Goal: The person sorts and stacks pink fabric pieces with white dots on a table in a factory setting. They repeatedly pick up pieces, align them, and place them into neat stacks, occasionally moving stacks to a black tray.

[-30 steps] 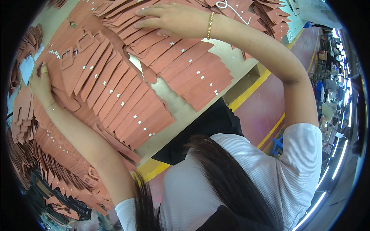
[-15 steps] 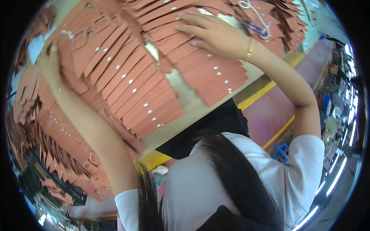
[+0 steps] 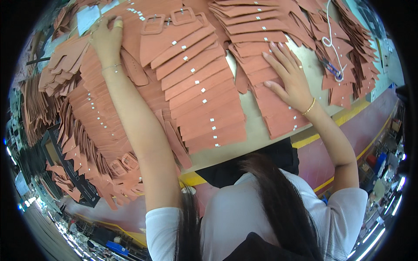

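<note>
My right hand [image 3: 289, 80] lies open, fingers spread flat on a row of overlapping terracotta leather-like pieces [image 3: 278, 115] bearing small white tags. At the far left, my left hand [image 3: 106, 39] rests among more terracotta pieces, its thumb apart from the bent fingers. The fingertips are partly hidden, and I see nothing held in them. Between my arms runs another overlapping row of tagged pieces [image 3: 204, 89]. Beyond it lie square buckle-shaped pieces [image 3: 183, 16]. Right of my right hand, blue-handled thread snips [image 3: 332, 68] with a white cord [image 3: 328, 41] lie on further pieces.
A white paper [image 3: 88, 19] lies beyond my left hand. Stacked strap-like pieces [image 3: 65, 65] and a black box [image 3: 72, 167] of scraps stand at the left. The pale tabletop's near edge [image 3: 217, 155] runs before my body. Yellow lines [image 3: 348, 113] mark the reddish floor.
The view has swung left, so the table appears shifted right. My right hand has drawn nearer to me along the right row, its fingers still spread. My left hand stays at the far left pieces.
</note>
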Demonstrator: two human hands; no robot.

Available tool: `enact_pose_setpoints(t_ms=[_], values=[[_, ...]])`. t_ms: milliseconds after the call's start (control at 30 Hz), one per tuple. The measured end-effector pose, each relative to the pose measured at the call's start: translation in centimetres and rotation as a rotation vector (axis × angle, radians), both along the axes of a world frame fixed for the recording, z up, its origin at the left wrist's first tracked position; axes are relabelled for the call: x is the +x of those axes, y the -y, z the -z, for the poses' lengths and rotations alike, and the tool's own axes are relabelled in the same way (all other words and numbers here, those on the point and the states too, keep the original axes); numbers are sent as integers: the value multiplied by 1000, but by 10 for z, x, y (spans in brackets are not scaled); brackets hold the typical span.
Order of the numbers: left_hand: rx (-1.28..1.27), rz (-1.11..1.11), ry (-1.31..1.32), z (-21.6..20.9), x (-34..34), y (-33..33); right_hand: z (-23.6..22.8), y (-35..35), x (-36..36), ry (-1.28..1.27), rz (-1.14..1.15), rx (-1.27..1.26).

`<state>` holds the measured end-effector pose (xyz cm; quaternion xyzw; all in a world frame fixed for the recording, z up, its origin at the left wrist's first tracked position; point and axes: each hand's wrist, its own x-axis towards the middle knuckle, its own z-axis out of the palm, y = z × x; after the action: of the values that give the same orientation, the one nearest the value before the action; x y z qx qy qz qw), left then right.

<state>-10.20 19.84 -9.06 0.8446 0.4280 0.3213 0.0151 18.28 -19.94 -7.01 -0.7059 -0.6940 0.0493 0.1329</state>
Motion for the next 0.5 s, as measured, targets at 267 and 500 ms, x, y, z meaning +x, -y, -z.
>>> enact_pose_setpoints(t_ms=[267,500], values=[[66,-73,16,-7,9,23,-8,-4,0,-47,-17,5],[-47,-140,77,-14,15,35,-10,-5,-4,-72,-26,6]])
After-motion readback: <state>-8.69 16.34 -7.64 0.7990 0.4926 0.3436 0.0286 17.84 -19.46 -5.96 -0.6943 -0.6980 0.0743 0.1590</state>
